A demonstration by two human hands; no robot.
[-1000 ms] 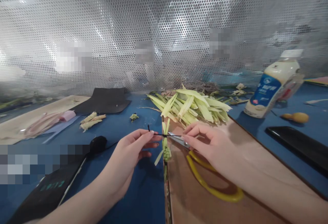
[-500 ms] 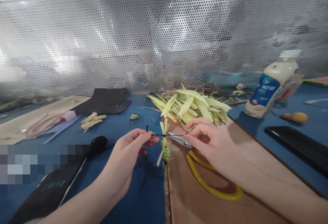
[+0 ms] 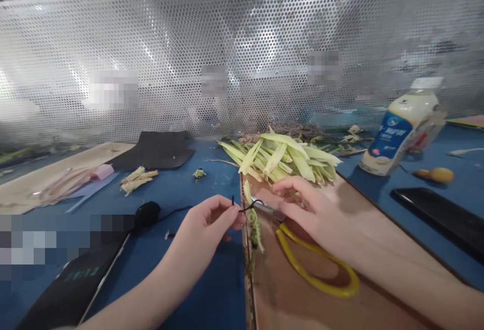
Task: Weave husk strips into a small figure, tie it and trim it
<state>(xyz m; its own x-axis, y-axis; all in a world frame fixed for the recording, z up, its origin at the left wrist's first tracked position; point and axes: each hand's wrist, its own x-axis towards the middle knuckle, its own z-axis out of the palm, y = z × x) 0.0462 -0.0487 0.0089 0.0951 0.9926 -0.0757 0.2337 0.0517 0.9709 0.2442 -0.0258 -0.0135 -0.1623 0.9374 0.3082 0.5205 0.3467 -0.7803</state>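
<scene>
My left hand [image 3: 214,221] pinches a black thread [image 3: 245,209] between thumb and index finger, and a short end of it sticks up above the thumb. From the thread hangs a small bundle of green husk strips [image 3: 255,229], tilted over the edge of the brown board. Right of it, my right hand [image 3: 306,204] has its thumb and fingers apart, and the thread's curled end stops short of them. Scissors with yellow handles [image 3: 317,284] lie on the board beneath that hand, their blades partly covered by its fingers. A black thread spool [image 3: 147,215] lies left of my left hand.
Pale green corn husks [image 3: 283,156] are heaped at the board's [image 3: 302,310] far end. A bottle [image 3: 395,128], a small gourd-shaped object [image 3: 434,175] and a black phone [image 3: 442,219] are on the right. Black sheet [image 3: 155,151] and husk scraps [image 3: 138,181] lie left. Behind stands a perforated metal screen [image 3: 170,33].
The thread, taut between both hands before, is now slack and curled, free of my right fingers. My left hand has moved right, and the husk bundle has tilted and shifted right.
</scene>
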